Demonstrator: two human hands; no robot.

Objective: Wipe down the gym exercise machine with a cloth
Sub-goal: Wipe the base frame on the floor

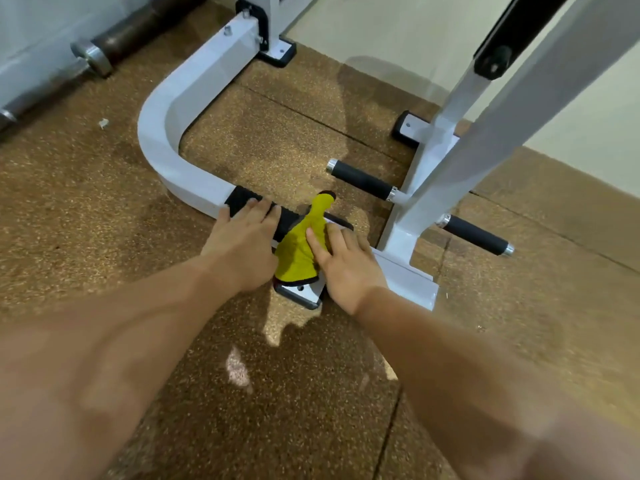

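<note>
**Inspector:** Hands?

**Assistant:** Right hand (346, 265) lies flat, fingers spread, pressing the yellow cloth (301, 251) onto the machine's white base bar (194, 95); nothing gripped. Left hand (242, 233) rests open on the black tread pad (242, 200), just beside.

**Inspector:** Handling?

**Assistant:** Cloth looks soft, light and limp; likely to bunch. Best held under a flat palm. Beyond stand the foam-covered pegs (363, 180).
</note>
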